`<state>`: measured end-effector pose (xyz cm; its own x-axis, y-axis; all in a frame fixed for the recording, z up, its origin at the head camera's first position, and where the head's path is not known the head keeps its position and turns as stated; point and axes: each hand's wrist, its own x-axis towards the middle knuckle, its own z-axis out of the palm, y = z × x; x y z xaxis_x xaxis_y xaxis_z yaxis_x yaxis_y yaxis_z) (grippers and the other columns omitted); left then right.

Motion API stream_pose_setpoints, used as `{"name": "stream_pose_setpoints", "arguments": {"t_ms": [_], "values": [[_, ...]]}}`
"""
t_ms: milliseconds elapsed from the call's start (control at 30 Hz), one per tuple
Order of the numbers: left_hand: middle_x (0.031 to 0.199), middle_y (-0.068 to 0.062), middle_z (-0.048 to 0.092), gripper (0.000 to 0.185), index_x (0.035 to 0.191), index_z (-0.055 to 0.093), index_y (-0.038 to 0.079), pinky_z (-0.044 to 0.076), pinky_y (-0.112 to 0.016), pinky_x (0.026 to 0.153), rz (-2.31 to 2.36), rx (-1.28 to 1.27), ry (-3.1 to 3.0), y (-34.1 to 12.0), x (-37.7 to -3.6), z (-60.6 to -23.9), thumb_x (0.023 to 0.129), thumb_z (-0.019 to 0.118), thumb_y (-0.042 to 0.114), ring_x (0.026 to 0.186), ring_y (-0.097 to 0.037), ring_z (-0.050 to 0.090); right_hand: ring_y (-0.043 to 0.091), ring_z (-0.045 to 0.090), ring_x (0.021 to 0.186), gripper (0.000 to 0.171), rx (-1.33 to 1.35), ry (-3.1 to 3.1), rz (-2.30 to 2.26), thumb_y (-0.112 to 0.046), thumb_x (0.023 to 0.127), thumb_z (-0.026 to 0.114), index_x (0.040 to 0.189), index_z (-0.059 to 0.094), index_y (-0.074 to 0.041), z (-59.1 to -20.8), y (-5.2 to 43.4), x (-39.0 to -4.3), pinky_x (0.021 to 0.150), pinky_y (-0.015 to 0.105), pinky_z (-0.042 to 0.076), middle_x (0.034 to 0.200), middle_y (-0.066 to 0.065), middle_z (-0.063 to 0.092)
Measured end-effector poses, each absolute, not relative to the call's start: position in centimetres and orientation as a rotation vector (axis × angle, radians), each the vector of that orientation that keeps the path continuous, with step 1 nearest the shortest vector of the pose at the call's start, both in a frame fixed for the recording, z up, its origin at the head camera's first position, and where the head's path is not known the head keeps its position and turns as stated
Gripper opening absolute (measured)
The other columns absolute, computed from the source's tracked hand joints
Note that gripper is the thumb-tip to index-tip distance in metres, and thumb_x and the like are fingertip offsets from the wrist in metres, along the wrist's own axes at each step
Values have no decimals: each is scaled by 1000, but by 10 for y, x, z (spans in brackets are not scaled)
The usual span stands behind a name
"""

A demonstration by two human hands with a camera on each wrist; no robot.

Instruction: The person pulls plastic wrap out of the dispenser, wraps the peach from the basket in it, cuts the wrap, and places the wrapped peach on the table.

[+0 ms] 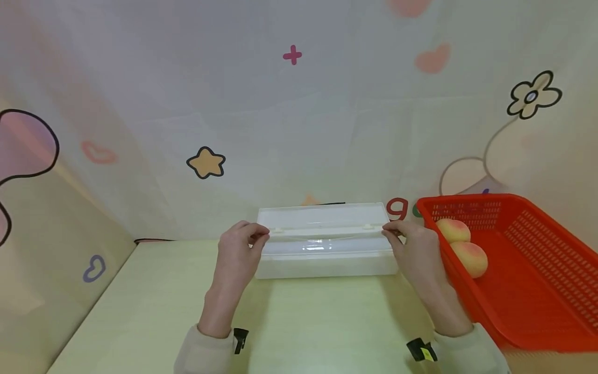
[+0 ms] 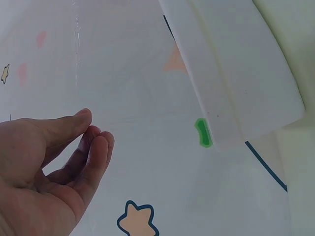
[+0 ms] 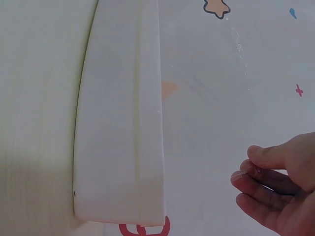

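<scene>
A long white cling film dispenser box (image 1: pixel 327 266) stands on the table, its white lid (image 1: pixel 322 214) raised at the back. Clear cling film (image 1: pixel 317 245) stretches between the two hands above the box and catches the light. At the film's left corner, the left hand (image 1: pixel 237 254) pinches with thumb and fingertips. The right hand (image 1: pixel 418 254) pinches the right corner, and a bit of wrinkled film shows at its fingertips in the right wrist view. Both wrist views show the box's plain outer side, apart from the hands.
To the right is a red plastic basket (image 1: pixel 532 291) with two peaches (image 1: pixel 469 258) along its left side. The pale table (image 1: pixel 140 311) meets a printed cloth backdrop (image 1: pixel 261 130) behind the box.
</scene>
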<state>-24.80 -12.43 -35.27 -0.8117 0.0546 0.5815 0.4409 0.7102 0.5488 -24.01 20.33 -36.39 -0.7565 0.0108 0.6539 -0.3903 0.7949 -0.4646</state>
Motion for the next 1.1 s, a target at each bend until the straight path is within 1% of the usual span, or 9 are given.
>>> {"name": "stream_pose_setpoints", "arguments": {"t_ms": [200,400,467,633,733,867,900,1000,1100], "values": [[88,-6,68,7,93,78,1,55,-35,69,-948,-391,-2366,-126,-247,-352,88,78,-4,77,-21,66,33,69,79,15,270,-2342,785,1,87,80,102,77,3,-363,203,-239,69,46,59,91,18,75],[86,-5,68,6,92,78,1,55,-34,69,-945,-397,-2360,-125,-244,-349,88,79,-3,76,-20,64,29,66,72,15,265,-2335,764,0,86,81,100,78,2,-360,204,-237,60,34,54,90,17,75],[86,-5,68,6,92,78,1,55,-34,69,-944,-397,-2360,-125,-243,-348,88,78,-3,76,-20,65,29,66,72,15,270,-2329,761,1,86,82,100,78,2,-359,205,-236,60,35,54,90,17,75],[87,-5,68,8,92,78,2,56,-35,69,-945,-383,-2350,-126,-239,-345,87,79,-4,76,-20,66,33,68,79,16,283,-2325,769,2,85,82,101,78,3,-356,206,-232,68,47,59,92,18,75],[87,-5,68,7,92,78,2,56,-35,69,-949,-383,-2352,-127,-238,-343,87,79,-3,76,-20,66,33,68,80,16,283,-2332,777,2,86,82,101,78,3,-354,206,-230,68,46,59,92,18,75],[88,-5,69,6,92,78,1,56,-35,70,-952,-389,-2353,-128,-237,-341,88,79,-3,76,-21,66,31,67,79,17,277,-2347,781,1,86,81,102,78,2,-352,205,-227,66,40,57,93,18,75],[88,-5,69,6,92,78,1,56,-35,70,-953,-391,-2351,-128,-236,-340,88,78,-3,76,-21,66,32,67,79,17,276,-2350,783,1,86,81,103,78,2,-351,205,-227,67,40,58,93,18,75],[87,-5,69,7,92,78,1,55,-36,70,-956,-396,-2342,-129,-235,-339,88,78,-4,76,-21,66,34,67,82,18,271,-2357,796,0,87,81,104,78,2,-349,205,-224,70,43,59,95,18,75],[86,-5,68,7,92,78,1,55,-35,69,-955,-392,-2339,-128,-234,-338,87,79,-4,75,-20,65,36,68,85,18,274,-2357,817,1,87,80,105,77,3,-347,205,-221,75,50,59,95,19,75]]}}
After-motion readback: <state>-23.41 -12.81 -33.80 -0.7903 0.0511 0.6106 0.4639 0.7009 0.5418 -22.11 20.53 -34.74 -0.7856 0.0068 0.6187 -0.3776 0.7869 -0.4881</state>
